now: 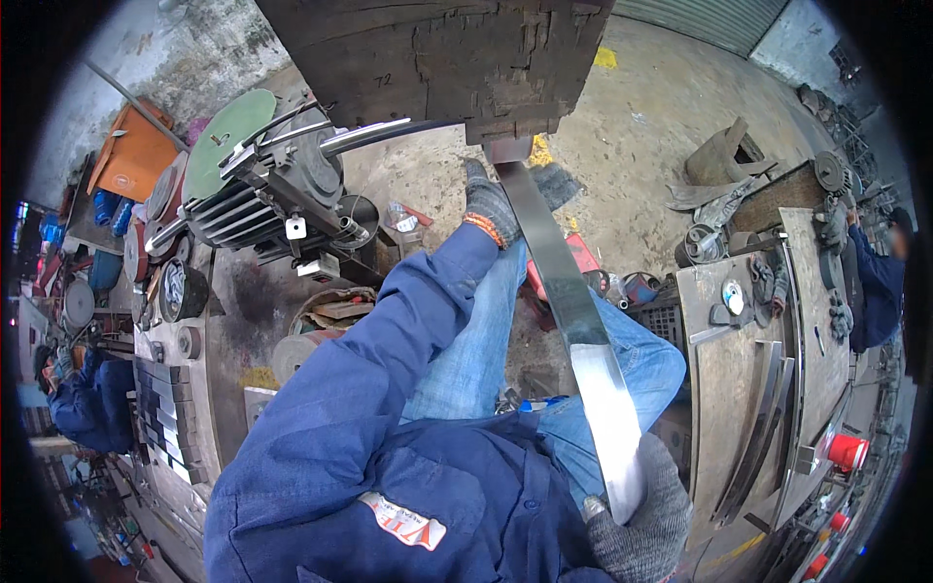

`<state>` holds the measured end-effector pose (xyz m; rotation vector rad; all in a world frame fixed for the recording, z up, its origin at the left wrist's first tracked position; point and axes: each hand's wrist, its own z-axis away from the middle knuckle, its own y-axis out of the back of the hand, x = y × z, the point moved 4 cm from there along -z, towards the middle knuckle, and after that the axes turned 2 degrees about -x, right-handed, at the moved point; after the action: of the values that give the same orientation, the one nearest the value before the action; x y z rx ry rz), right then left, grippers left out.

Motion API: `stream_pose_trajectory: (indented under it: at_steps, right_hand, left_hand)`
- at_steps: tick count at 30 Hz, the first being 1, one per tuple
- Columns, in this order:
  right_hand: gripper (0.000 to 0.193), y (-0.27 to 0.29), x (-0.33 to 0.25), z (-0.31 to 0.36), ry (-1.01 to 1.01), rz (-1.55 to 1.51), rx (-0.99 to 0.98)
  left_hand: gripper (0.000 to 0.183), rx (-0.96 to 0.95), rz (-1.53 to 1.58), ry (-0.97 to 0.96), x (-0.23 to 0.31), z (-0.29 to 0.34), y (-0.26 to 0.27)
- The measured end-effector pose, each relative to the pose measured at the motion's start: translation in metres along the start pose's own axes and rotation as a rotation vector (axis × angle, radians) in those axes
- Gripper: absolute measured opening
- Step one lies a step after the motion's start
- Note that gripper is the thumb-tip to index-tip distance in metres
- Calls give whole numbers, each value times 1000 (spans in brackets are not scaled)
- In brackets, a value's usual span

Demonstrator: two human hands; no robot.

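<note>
In the head view, I see the grey-gloved left hand curled round the long, flat, shiny metal strip near its far end, just below the dark, scuffed, boxy block. The grey-gloved right hand grips the near end, thumb to one side. I'd judge that good handling means even support from both hands and the left hand's fingertips well clear of the block.

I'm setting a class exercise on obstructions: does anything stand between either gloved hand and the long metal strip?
Nothing visible does. The right hand holds the near end of the metal strip. The left hand shows behind its far part, just short of the dark block; the strip hides their exact contact.
</note>
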<state>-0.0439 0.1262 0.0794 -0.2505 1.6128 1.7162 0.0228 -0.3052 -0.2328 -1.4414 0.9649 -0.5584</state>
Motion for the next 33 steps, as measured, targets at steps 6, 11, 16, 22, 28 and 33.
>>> stream_pose_trajectory:
  at_steps: [6, 11, 16, 22, 28, 33]
  right_hand:
    - [57, 2, -4, -5, 62, 6, 8]
    - [53, -2, -4, -19, 98, -44, 18]
    - [49, -17, -5, -39, 206, 70, 127]
    - [45, -32, -6, -69, 189, 59, 141]
    - [44, -51, -9, -102, 216, -24, 153]
    - [46, -64, -12, -126, 277, -16, 180]
  left_hand:
    - [117, 297, -235, -247, -41, -13, -44]
    - [117, 318, -220, -268, -50, -15, -57]
    - [117, 345, -206, -288, -55, -15, -63]
    - [118, 378, -189, -331, -51, -12, -71]
    - [121, 422, -157, -354, -52, -7, -86]
    - [123, 386, -188, -331, -51, -5, -88]
